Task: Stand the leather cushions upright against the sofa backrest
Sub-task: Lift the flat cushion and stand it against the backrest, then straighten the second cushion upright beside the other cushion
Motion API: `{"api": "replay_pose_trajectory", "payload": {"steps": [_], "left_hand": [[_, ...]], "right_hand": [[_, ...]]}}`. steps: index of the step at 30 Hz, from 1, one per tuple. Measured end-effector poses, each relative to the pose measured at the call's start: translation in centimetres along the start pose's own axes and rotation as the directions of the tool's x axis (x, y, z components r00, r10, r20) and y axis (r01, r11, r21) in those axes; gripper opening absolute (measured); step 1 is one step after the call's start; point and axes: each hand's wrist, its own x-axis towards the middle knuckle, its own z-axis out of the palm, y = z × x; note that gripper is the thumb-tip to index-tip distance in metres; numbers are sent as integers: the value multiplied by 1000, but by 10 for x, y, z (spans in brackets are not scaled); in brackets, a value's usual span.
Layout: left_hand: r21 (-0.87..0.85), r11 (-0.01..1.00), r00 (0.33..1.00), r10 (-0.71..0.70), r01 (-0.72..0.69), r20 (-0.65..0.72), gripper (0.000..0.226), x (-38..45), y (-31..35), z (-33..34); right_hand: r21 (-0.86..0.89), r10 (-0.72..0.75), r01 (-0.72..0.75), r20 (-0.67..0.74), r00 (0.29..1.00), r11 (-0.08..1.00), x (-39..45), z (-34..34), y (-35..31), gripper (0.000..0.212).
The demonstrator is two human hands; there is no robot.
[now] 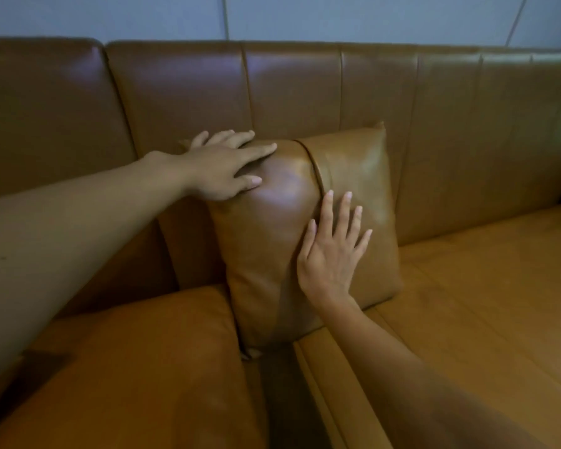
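A tan leather cushion [266, 241] stands upright on the sofa seat and leans on the sofa backrest [289, 92]. A seam runs down its front, and whether it is one cushion or two overlapping cushions I cannot tell. My left hand [222, 166] lies flat on its upper left corner with the fingers spread. Lower down, my right hand [332, 247] presses flat against the cushion's front near the seam, fingers apart. Neither hand grips anything.
The brown leather sofa fills the view, with a left seat cushion [143, 367] and a right seat cushion [483, 303] split by a gap below the standing cushion. A grey wall [337, 17] rises behind the backrest.
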Motion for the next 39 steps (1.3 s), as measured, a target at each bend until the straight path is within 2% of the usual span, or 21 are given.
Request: {"api": "replay_pose_trajectory", "payload": {"steps": [3,6,8,11,16,19,21,24,27,30,35,37,39], "left_hand": [[-5,1000,993,-25,25,-112,66,-36,-12,5],[-3,998,968,-64,65,-244,67,-82,-27,15],[-13,991,965,-129,130,-230,68,-117,-38,26],[10,969,966,-244,245,-85,69,-168,-55,46],[75,940,922,-340,332,186,75,-243,-75,69],[112,927,877,-375,358,300,72,-278,-78,81],[116,929,884,-370,352,287,62,-296,-80,87],[140,949,931,-305,281,199,45,-313,-83,91],[146,956,948,-276,254,160,39,-322,-88,95],[147,949,922,-309,280,234,37,-339,-103,102],[237,883,763,-470,406,443,28,-398,-136,127],[251,855,706,-517,454,484,36,-417,-141,138],[181,827,671,-543,532,505,48,-425,-143,147]], "right_hand": [[62,-134,136,-49,990,989,-11,-8,-29,57],[108,-335,341,-71,940,934,-29,-9,-67,57],[128,-441,445,-62,895,886,-43,-6,-94,54],[158,-499,491,16,866,857,-66,3,-129,49],[121,-468,453,294,833,883,-100,25,-169,51],[96,-393,404,512,764,910,-114,43,-184,53],[75,-334,372,625,705,925,-122,54,-192,56],[40,-256,344,750,610,938,-130,62,-206,62],[6,-226,359,788,573,933,-133,66,-219,65],[-5,-214,359,795,567,933,-133,68,-224,64],[-17,-193,357,816,544,934,-129,72,-224,63],[-11,-196,352,814,547,936,-129,74,-224,62],[-9,-191,335,806,560,942,-130,75,-221,60]]}}
